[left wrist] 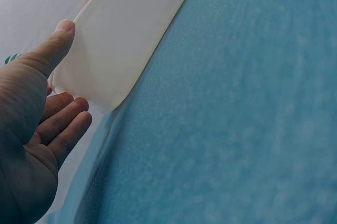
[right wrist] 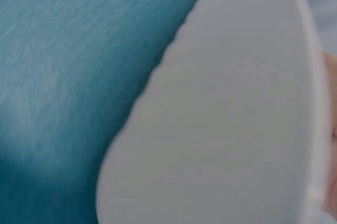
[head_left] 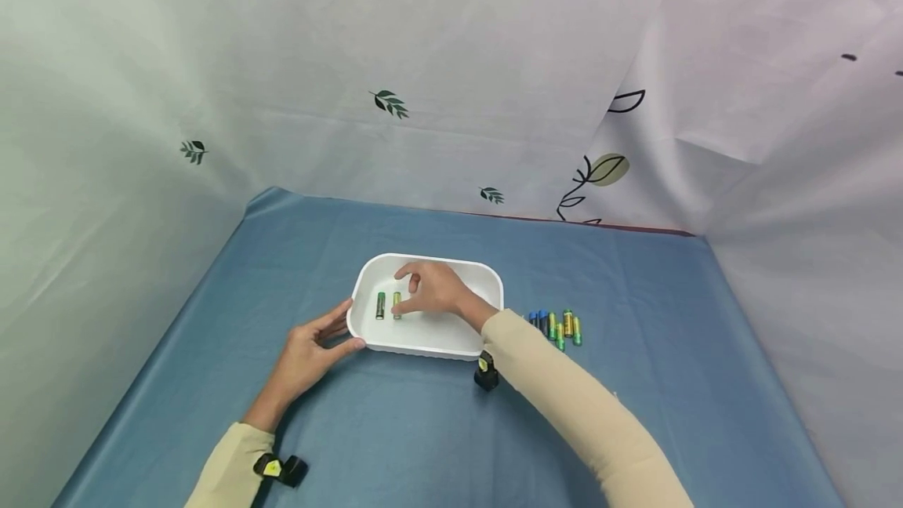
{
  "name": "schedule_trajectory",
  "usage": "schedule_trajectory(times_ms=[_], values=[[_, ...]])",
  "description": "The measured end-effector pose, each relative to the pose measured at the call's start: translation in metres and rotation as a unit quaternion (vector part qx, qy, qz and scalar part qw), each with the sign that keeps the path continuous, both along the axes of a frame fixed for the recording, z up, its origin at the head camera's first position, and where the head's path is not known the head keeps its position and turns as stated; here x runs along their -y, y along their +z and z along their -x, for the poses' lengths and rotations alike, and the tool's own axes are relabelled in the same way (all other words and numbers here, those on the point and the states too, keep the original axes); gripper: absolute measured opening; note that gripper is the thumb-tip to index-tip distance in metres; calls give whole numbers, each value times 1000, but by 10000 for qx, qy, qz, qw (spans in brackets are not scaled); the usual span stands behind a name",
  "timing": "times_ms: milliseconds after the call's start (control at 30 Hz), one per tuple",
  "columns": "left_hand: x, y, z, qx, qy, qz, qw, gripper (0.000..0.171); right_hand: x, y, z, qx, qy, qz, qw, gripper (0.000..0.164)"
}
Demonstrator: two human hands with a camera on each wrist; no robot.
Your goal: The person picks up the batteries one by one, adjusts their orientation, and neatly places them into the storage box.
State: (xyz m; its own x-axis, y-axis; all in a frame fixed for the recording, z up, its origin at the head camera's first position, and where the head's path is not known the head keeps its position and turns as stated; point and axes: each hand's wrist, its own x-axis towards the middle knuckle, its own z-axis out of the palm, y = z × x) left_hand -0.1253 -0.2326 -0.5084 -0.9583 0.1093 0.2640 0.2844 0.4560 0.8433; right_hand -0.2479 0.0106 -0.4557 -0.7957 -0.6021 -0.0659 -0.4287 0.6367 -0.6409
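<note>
A shallow white tray (head_left: 430, 339) with rounded corners lies on the blue cloth. My left hand (head_left: 306, 355) holds its near left corner, thumb along the front edge and fingers against the left end; the left wrist view shows this hand (left wrist: 50, 103) at the tray wall (left wrist: 118, 34) too. My right hand (head_left: 439, 288) reaches into the tray from the right, thumb and forefinger spread apart. Its thumb tip is right at the lower end of a yellow-green battery (head_left: 397, 299). Left of that lies a dark green battery (head_left: 380, 306), roughly parallel to it.
On the cloth right of the tray lies a group of several batteries (head_left: 553, 325), green, yellow and blue, partly behind the right sleeve (head_left: 564, 390). A pale fabric wall (head_left: 437, 155) with leaf prints stands behind the table. In the right wrist view the tray's side (right wrist: 221, 108) fills most of the picture.
</note>
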Motion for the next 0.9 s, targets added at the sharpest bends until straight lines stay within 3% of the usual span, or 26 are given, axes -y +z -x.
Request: schedule_trajectory(times_ms=[300,533,733,900], values=[[-1,0,-1,-46,71,-1,10000,74,-53,37,-7,-264,270,440,9983,53],[-1,1,-2,-15,63,-11,10000,74,-111,61,-16,-646,3,496,9967,49],[-2,1,-1,-11,73,56,10000,74,-169,67,-27,-1051,-356,550,9923,46],[-1,1,-2,-7,110,25,9999,74,-215,60,-38,-1333,-697,515,9873,44]])
